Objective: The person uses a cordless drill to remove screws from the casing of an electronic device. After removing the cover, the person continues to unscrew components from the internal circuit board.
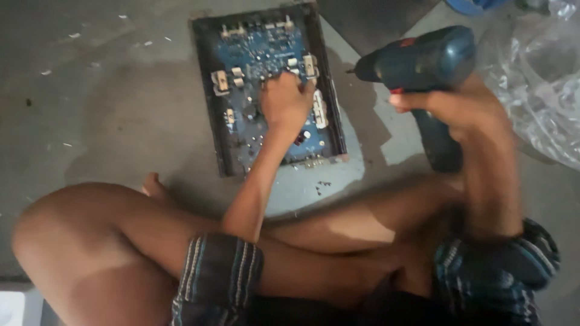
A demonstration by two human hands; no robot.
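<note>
The person sat cross-legged on the concrete floor [109, 108], and the blue circuit board [266, 54] lay flat in its shallow dark metal tray [208, 102] just beyond the knees, toward the far middle of the scene. The left hand [285, 99] rested on the middle of the board, fingers curled down onto the components — pressing or pinching at something small, though which part could not be made out. The right hand [450, 108] was closed around the grip of a blue cordless drill [423, 60], held up off the floor to the right of the tray, its bit pointing left toward the board.

The board looked stiff but fragile: thin, crowded with small upright parts and pale connectors that would probably bend or snap under a careless push. It would likely be safest taken by the tray's rim or by the bare board edges, not by the components. The tray seemed rigid and moderately heavy, unlikely to slide on rough concrete. The drill looked dense and top-heavy, best held at the handle, as it was.

A few small dark screws [323, 187] lay loose on the floor just near of the tray — easy to scatter. Crumpled clear plastic sheeting [544, 90] lay at the far right.
</note>
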